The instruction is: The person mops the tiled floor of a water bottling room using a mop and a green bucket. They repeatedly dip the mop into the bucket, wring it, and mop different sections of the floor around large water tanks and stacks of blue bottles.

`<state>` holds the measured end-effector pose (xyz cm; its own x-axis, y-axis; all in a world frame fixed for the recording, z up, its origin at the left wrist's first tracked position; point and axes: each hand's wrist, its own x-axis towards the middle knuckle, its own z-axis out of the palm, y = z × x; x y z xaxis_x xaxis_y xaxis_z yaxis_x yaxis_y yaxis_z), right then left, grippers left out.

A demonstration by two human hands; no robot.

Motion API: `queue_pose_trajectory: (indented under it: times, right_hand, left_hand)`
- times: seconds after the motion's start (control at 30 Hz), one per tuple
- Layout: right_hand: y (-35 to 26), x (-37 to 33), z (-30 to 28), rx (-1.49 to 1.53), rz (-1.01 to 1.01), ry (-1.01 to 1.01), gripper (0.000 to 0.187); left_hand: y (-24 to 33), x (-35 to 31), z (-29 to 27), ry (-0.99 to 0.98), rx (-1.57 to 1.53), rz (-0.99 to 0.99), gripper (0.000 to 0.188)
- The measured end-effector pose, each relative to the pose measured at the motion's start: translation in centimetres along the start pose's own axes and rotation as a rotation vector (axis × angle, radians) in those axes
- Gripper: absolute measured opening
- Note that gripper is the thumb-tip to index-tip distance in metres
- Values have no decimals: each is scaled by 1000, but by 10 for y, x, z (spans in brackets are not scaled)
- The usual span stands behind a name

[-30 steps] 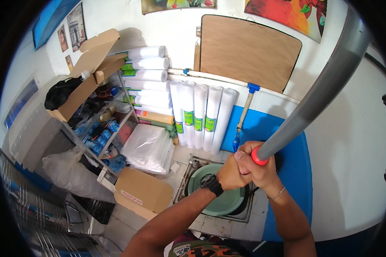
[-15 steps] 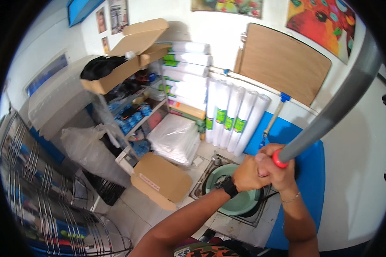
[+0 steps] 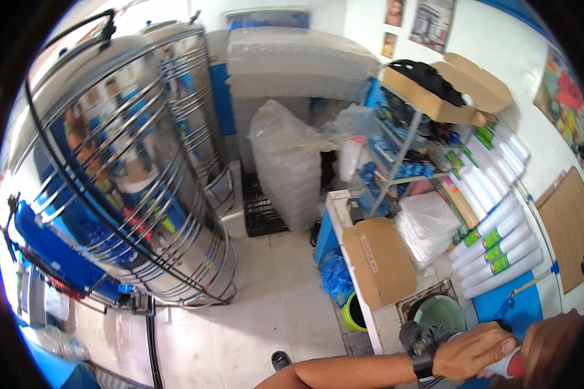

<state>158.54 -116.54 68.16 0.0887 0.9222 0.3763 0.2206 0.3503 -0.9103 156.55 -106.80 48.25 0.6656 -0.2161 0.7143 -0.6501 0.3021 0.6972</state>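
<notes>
My left hand (image 3: 477, 350), with a black watch on its wrist, reaches in from the lower right. Its fingers are closed around a grey-white pole with a red end (image 3: 514, 363). My right hand (image 3: 555, 343) is pressed up against it at the picture's rim, closed on the same pole; its fingers are partly cut off. Just beyond the left wrist is a dark, rough-looking object (image 3: 425, 337) that I cannot identify. Past that, a pale green basin (image 3: 440, 314) sits in the sink (image 3: 405, 305).
Steel tanks (image 3: 143, 175) stand at the left. A wrapped plastic bundle (image 3: 285, 168) is near the back, beside a metal shelf (image 3: 399, 155). An open cardboard box (image 3: 379, 259) lies on the counter (image 3: 344, 214), by white rolls (image 3: 499, 253). A yellow-green bucket (image 3: 352, 314) stands below.
My view has swung left, bringing the tanks and floor into sight. Both hands now appear at the lower right, still together on the pole, whose long grey length no longer rises across the view.
</notes>
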Motion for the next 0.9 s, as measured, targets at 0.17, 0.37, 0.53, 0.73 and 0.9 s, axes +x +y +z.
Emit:
queue_pose_trajectory:
  times: [0.17,0.37,0.53,0.73,0.9]
  right_hand:
    - [32,65,47,146,-18,-355,33]
    - [214,53,157,226,29,69,28]
    - [333,45,255,-60,98,-225,27]
    - [239,112,263,537,-100,-667,28]
    - [225,124,246,733,-38,-637,21]
  left_hand:
    - [8,-105,-74,59,191,-257,74]
    - [47,-339,-81,881,508,-458,55]
    - [19,-449,-44,1003,790,-759,42]
    - [5,-602,-28,1126,887,-1272,25]
    - [39,-583,-22,1478,1126,-872,19]
